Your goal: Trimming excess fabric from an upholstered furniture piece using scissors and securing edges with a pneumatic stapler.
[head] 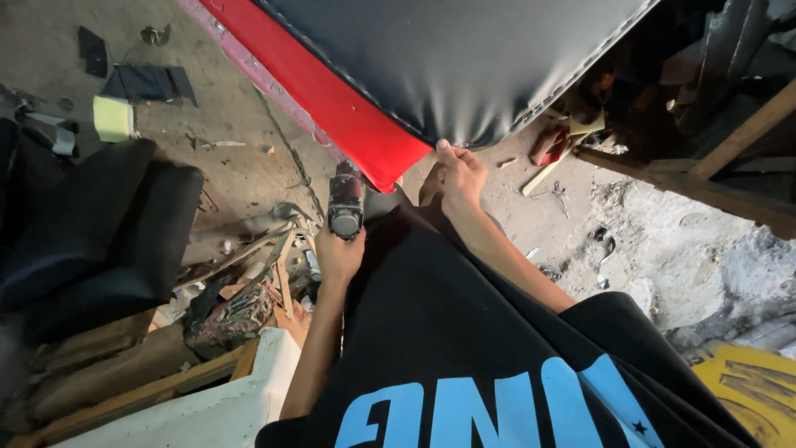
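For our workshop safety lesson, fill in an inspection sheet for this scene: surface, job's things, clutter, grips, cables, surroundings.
Surface: dusty concrete floor.
Job's things: black padded upholstery panel with red edge strip; dark handheld power tool.
Clutter: wood offcuts, fabric scraps, yellow foam block.
Grips: left hand holds the tool; right hand pinches the panel's edge.
Cables: nothing seen.
Surroundings: black cushioned seat, wooden beams.
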